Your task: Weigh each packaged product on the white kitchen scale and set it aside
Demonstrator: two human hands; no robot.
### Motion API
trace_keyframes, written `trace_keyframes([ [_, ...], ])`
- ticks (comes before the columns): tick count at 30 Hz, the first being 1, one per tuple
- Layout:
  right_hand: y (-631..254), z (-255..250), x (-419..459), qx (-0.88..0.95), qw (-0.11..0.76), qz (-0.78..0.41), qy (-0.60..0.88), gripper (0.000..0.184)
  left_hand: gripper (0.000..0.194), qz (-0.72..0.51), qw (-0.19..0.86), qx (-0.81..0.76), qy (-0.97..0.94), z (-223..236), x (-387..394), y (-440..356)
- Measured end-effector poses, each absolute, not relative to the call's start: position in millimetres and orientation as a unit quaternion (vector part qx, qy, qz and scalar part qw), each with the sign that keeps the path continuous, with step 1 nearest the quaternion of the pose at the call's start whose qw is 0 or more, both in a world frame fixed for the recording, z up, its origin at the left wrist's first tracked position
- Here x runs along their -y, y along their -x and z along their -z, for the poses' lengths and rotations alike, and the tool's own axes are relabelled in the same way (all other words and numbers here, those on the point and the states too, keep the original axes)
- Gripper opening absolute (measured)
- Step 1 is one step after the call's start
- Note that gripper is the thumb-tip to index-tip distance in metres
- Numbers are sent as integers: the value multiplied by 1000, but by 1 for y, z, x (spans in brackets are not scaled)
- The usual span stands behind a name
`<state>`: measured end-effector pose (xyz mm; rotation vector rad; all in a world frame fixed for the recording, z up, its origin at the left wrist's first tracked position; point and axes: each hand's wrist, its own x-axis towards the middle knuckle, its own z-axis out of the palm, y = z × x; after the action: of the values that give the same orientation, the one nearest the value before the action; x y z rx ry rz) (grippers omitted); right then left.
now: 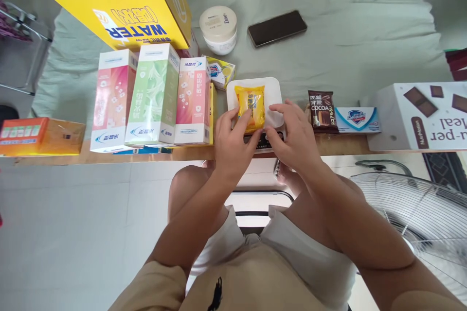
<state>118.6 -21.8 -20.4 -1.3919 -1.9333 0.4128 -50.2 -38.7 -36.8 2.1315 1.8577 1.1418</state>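
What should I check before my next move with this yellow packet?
1. Yellow packet on the white scale: ok.
2. Left hand clear of the packet: not ok, fingers reach over it.
3. Right hand clear of the scale: not ok, fingers reach over its edge.
4. Display readable: cannot tell, the hands partly cover it.
5. Phone apart from the scale: ok.

The person wears a tan shirt [264,279] whose short sleeves end near the elbows. A black mark [216,293], narrow, upright and ragged-edged, shows on its front. The shorts [314,263] are pale, close to off-white, with loose, wide legs that end above the knees. The left hand [233,148] and right hand [295,137] are bare, as are the forearms [189,214].
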Motion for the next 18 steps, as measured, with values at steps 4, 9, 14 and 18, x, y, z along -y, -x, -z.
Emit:
trace_keyframes([
  [4, -115, 14, 24, 746, 358, -180, 532, 37, 32, -419, -6, -575, -703, 40, 38, 47],
  [9, -117, 4, 27, 722, 419, -217, 507, 41, 27, -507, -11, -488, -710, 35, 40, 36],
  [14, -146, 3, 19, 696, 425, -94, 571, 31, 28, -517, 3, -435, -737, 28, 40, 28],
  [18, -172, 10, 9, 678, 408, -18, 612, 33, 28, -508, 0, -466, -724, 27, 37, 34],
])
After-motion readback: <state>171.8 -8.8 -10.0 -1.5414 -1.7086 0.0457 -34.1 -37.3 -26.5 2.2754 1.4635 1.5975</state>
